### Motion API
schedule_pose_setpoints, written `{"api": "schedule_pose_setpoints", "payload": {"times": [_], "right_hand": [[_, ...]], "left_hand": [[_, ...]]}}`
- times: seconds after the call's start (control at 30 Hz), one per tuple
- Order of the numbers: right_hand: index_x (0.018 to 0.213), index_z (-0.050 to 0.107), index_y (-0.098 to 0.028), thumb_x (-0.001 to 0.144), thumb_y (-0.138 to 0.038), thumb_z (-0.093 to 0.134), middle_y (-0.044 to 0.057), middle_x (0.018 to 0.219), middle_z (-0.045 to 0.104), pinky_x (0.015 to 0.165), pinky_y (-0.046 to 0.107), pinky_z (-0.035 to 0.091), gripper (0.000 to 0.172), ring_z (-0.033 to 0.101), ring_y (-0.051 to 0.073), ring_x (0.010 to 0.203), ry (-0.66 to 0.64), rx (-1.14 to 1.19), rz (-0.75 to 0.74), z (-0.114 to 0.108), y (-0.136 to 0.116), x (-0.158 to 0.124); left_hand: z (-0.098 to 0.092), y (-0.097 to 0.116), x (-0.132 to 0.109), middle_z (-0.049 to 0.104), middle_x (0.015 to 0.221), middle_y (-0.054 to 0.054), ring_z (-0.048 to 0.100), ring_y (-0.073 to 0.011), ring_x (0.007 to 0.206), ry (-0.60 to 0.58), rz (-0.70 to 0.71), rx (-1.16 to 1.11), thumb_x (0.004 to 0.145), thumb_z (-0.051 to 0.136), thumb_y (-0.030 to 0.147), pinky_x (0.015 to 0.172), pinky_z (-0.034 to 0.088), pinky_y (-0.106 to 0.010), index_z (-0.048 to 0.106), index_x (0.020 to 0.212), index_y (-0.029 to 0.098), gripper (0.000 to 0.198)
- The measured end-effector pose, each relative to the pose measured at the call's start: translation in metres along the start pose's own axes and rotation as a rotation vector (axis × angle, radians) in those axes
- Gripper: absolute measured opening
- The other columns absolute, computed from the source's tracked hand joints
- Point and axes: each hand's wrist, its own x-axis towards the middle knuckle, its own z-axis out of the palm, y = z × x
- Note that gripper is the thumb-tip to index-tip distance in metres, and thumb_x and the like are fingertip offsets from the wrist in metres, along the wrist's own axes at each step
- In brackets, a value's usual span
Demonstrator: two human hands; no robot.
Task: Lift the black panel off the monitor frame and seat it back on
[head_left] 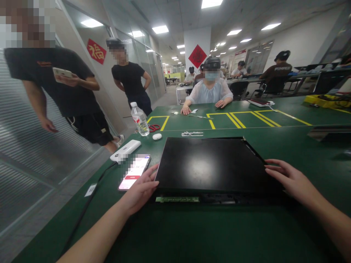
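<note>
Clutter on green surface, mostly L side
Clear btl w/ red label beside red-handled scissors; white oval case nr; white power bank + lit phone closer in. Yellow tape far side; person seated opp.

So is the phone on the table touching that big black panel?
Apart: the head view shows green tabletop and part of the left hand between the phone and the black panel.
</note>
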Motion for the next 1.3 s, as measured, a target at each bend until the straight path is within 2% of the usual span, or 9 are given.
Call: {"api": "schedule_pose_setpoints", "payload": {"times": [0.1, 0.2, 0.37, 0.57, 0.67, 0.93, 1.17, 1.3], "right_hand": [[0.115, 0.073, -0.035, 0.066, -0.072, 0.067, 0.007, 0.115, 0.083, 0.101, 0.055, 0.054, 0.062, 0.074, 0.038, 0.114, -0.039, 0.051, 0.034, 0.000, 0.002, 0.002], [0.113, 0.073, -0.035, 0.064, -0.074, 0.068, 0.006, 0.114, 0.083, 0.107, 0.056, 0.050, 0.062, 0.072, 0.039, 0.116, -0.048, 0.052, 0.032, 0.000, 0.005, 0.003], [0.110, 0.074, -0.035, 0.063, -0.078, 0.066, 0.005, 0.114, 0.083, 0.103, 0.058, 0.052, 0.064, 0.074, 0.040, 0.111, -0.043, -0.022, 0.002, -0.001, 0.003, 0.003], [0.103, 0.075, -0.032, 0.060, -0.078, 0.063, 0.008, 0.107, 0.083, 0.093, 0.054, 0.056, 0.064, 0.076, 0.038, 0.098, -0.022, -0.151, -0.011, -0.004, -0.010, -0.002], [0.100, 0.076, -0.032, 0.059, -0.078, 0.063, 0.007, 0.104, 0.084, 0.092, 0.053, 0.056, 0.063, 0.076, 0.039, 0.098, -0.020, -0.152, -0.008, -0.005, -0.013, -0.003], [0.096, 0.077, -0.033, 0.058, -0.078, 0.062, 0.007, 0.102, 0.084, 0.089, 0.052, 0.055, 0.061, 0.076, 0.039, 0.098, -0.020, -0.187, -0.015, -0.005, -0.014, -0.002], [0.094, 0.078, -0.031, 0.061, -0.078, 0.056, 0.008, 0.098, 0.083, 0.082, 0.050, 0.058, 0.062, 0.076, 0.036, 0.085, -0.023, -0.267, -0.050, -0.005, -0.013, -0.001], [0.093, 0.079, -0.031, 0.064, -0.077, 0.053, 0.009, 0.095, 0.083, 0.079, 0.049, 0.058, 0.060, 0.076, 0.036, 0.083, -0.019, -0.285, -0.089, -0.005, -0.013, -0.002]], "left_hand": [[0.001, 0.000, 0.000, 0.071, 0.147, -0.010, 0.060, -0.0316, 0.142, 0.000, -0.006, 0.012, 0.080, 0.081, 0.010, 0.116, 0.042, -0.039, 0.055, 0.155, 0.023, 0.080], [0.001, -0.001, 0.001, 0.069, 0.151, -0.009, 0.056, -0.0314, 0.146, -0.038, 0.001, 0.016, 0.082, 0.079, 0.010, 0.119, 0.039, -0.039, 0.053, 0.157, 0.024, 0.081], [0.000, -0.002, 0.002, 0.068, 0.152, -0.010, 0.054, -0.0319, 0.147, -0.069, 0.007, 0.024, 0.083, 0.078, 0.011, 0.121, 0.038, -0.040, 0.048, 0.162, 0.026, 0.085], [0.003, 0.002, 0.000, 0.070, 0.149, -0.010, 0.056, -0.0341, 0.145, -0.025, -0.003, 0.030, 0.081, 0.080, 0.008, 0.119, 0.039, -0.042, 0.062, 0.149, 0.023, 0.072], [0.004, 0.002, 0.000, 0.070, 0.148, -0.010, 0.057, -0.0343, 0.144, -0.012, 0.001, 0.019, 0.078, 0.084, 0.009, 0.118, 0.041, -0.041, 0.064, 0.145, 0.023, 0.071], [0.003, 0.000, 0.000, 0.061, 0.159, -0.010, 0.050, -0.0329, 0.151, 0.001, -0.021, 0.030, 0.081, 0.082, 0.011, 0.123, 0.036, -0.041, 0.039, 0.164, 0.025, 0.094], [-0.001, -0.002, 0.001, 0.054, 0.165, -0.011, 0.041, -0.0327, 0.157, -0.066, -0.010, 0.080, 0.085, 0.076, 0.014, 0.131, 0.022, -0.045, 0.031, 0.168, 0.023, 0.095], [-0.002, -0.002, 0.001, 0.053, 0.165, -0.011, 0.040, -0.0333, 0.157, -0.051, -0.021, 0.106, 0.084, 0.076, 0.016, 0.131, 0.021, -0.047, 0.027, 0.170, 0.023, 0.099]]}}
